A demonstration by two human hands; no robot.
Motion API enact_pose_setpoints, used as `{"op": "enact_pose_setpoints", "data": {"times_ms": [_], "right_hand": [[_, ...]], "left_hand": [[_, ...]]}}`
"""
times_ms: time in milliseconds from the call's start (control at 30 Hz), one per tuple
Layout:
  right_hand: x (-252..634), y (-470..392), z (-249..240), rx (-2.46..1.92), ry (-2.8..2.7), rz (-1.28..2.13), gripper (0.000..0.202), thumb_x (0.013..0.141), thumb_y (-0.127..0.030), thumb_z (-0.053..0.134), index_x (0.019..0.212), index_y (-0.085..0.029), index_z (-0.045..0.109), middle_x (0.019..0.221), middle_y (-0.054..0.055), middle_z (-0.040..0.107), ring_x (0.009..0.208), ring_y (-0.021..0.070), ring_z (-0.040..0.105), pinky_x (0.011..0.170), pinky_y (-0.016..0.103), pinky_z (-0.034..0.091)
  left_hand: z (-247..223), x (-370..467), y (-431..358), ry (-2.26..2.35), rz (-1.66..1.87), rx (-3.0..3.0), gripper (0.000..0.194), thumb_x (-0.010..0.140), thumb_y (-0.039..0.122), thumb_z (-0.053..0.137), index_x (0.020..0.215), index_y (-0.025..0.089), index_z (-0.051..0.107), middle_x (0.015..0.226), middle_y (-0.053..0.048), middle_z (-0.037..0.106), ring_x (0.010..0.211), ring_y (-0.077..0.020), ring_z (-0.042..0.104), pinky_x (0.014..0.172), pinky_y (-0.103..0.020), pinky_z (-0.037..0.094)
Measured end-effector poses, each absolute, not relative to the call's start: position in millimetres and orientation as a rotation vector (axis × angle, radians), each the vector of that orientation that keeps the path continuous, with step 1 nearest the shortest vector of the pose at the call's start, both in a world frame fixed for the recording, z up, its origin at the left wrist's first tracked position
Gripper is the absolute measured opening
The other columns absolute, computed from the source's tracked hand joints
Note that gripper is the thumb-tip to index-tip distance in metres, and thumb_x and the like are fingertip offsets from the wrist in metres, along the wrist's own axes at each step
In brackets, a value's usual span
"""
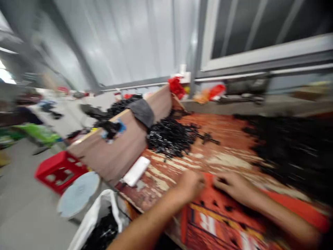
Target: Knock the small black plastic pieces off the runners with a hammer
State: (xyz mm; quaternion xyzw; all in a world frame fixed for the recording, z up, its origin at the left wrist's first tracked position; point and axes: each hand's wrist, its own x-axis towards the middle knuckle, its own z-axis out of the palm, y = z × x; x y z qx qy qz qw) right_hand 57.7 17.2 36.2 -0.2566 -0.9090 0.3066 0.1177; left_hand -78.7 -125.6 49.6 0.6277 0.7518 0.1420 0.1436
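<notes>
Head view: the left hand [191, 185] and right hand [235, 187] curl over the red sheet [205, 208], fingers narrow; blur hides whether they grip anything. Small black pieces [229, 208] dot the sheet near the surface's [223, 128] near edge, so light pinches and lifted wrists would suit. Beyond, one black pile [169, 139] sits beside the left-edge board [125, 146], another [293, 152] towards the right.
</notes>
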Motion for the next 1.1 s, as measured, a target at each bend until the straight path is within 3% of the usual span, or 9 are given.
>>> {"op": "enact_pose_setpoints", "data": {"times_ms": [67,133,233,333,433,533,633,767,1100], "right_hand": [[77,18,25,-0.778,-2.727,0.890,0.024,0.078,-0.019,0.065,0.053,-0.022,0.064,0.064,0.002,0.064,0.063,0.0163,0.056,0.062,0.028,0.038],[81,23,17,-0.839,-2.731,0.835,0.023,0.080,-0.015,0.062,0.058,-0.021,0.066,0.072,0.002,0.065,0.073,0.0169,0.058,0.067,0.027,0.038],[86,36,19,-0.860,-2.705,0.754,0.013,0.083,-0.014,0.063,0.078,-0.021,0.072,0.089,0.003,0.068,0.088,0.0179,0.059,0.077,0.026,0.040],[113,39,31,-0.816,-2.714,0.725,0.018,0.090,-0.013,0.058,0.092,-0.021,0.073,0.093,0.003,0.070,0.088,0.0165,0.061,0.080,0.026,0.041],[147,24,38,-0.731,-2.779,0.725,0.015,0.088,-0.011,0.063,0.085,-0.022,0.073,0.085,0.000,0.072,0.083,0.0160,0.062,0.081,0.027,0.040],[161,4,34,-0.691,-2.825,0.652,0.015,0.086,-0.011,0.066,0.093,-0.023,0.074,0.089,0.001,0.072,0.088,0.0176,0.060,0.081,0.029,0.038],[156,-8,28,-0.709,-2.894,0.479,0.012,0.089,-0.015,0.064,0.094,-0.021,0.073,0.092,0.004,0.072,0.092,0.0205,0.058,0.082,0.032,0.035],[151,-10,27,-0.830,-2.895,0.430,0.017,0.091,-0.014,0.059,0.079,-0.016,0.071,0.084,0.008,0.071,0.085,0.0216,0.057,0.079,0.035,0.033],[159,-15,31,-1.001,-2.823,0.497,0.016,0.088,-0.019,0.062,0.074,-0.021,0.071,0.085,0.004,0.065,0.088,0.0210,0.056,0.073,0.034,0.029]], "left_hand": [[36,-71,-109,2.126,0.415,1.800,0.024,0.094,0.032,0.059,0.110,0.016,0.065,0.111,-0.007,0.067,0.095,-0.0187,0.065,0.085,-0.040,0.055],[24,-68,-96,2.115,0.430,1.801,0.015,0.092,0.016,0.055,0.087,0.014,0.070,0.090,-0.007,0.071,0.087,-0.0184,0.065,0.084,-0.035,0.052],[15,-69,-89,2.068,0.432,1.837,0.019,0.085,0.006,0.056,0.076,0.016,0.069,0.079,-0.005,0.071,0.079,-0.0172,0.064,0.078,-0.029,0.048],[17,-67,-90,2.061,0.419,1.874,0.019,0.083,0.006,0.055,0.077,0.016,0.070,0.081,-0.007,0.069,0.080,-0.0194,0.063,0.078,-0.030,0.046],[21,-57,-93,2.104,0.410,1.942,0.017,0.087,0.015,0.056,0.089,0.017,0.072,0.090,-0.010,0.068,0.088,-0.0234,0.061,0.083,-0.034,0.044],[22,-40,-94,2.008,0.341,2.023,0.014,0.088,0.023,0.059,0.088,0.021,0.072,0.087,-0.007,0.067,0.087,-0.0219,0.061,0.082,-0.032,0.044],[20,-27,-93,1.990,0.210,2.046,0.012,0.086,0.020,0.060,0.081,0.020,0.070,0.085,-0.006,0.069,0.087,-0.0223,0.063,0.082,-0.033,0.043],[20,-30,-94,2.109,0.104,1.973,0.014,0.086,0.016,0.056,0.081,0.017,0.068,0.087,-0.009,0.070,0.087,-0.0239,0.064,0.082,-0.034,0.044],[18,-44,-95,1.918,0.276,1.861,0.020,0.086,0.009,0.051,0.077,0.018,0.066,0.081,-0.005,0.071,0.079,-0.0182,0.065,0.075,-0.027,0.044]]}}
